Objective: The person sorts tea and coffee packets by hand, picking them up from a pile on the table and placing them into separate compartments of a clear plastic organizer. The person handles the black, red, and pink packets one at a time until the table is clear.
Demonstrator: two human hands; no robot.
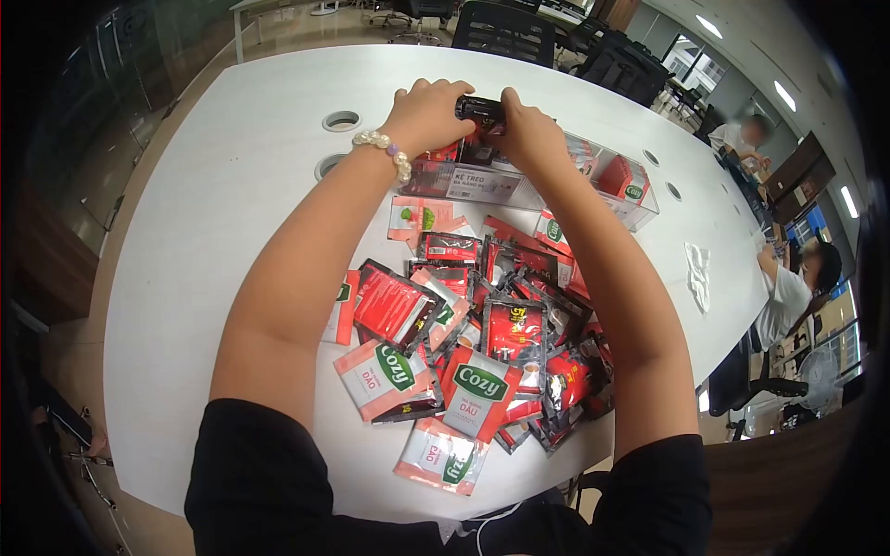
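Observation:
Both arms reach forward over the pile to a clear plastic bin (482, 185) with a printed label on its front. My left hand (428, 116), a pearl bracelet at its wrist, has its fingers closed on the left end of a black-and-red sachet (480, 108). The opposite end is gripped by my right hand (533, 139), at the bin's upper edge. Below the bin lies a loose heap of black-and-red sachets (514, 329) mixed with pink-and-white Cozy tea sachets (477, 394). More Cozy sachets (625, 179) stand in the bin's right end.
The white table (176, 278) has round cable holes (341, 120) behind and beside the bin. A crumpled white tissue (697, 276) lies to the right. Two people (788, 296) sit along the right side. Office chairs (505, 32) stand beyond the far edge.

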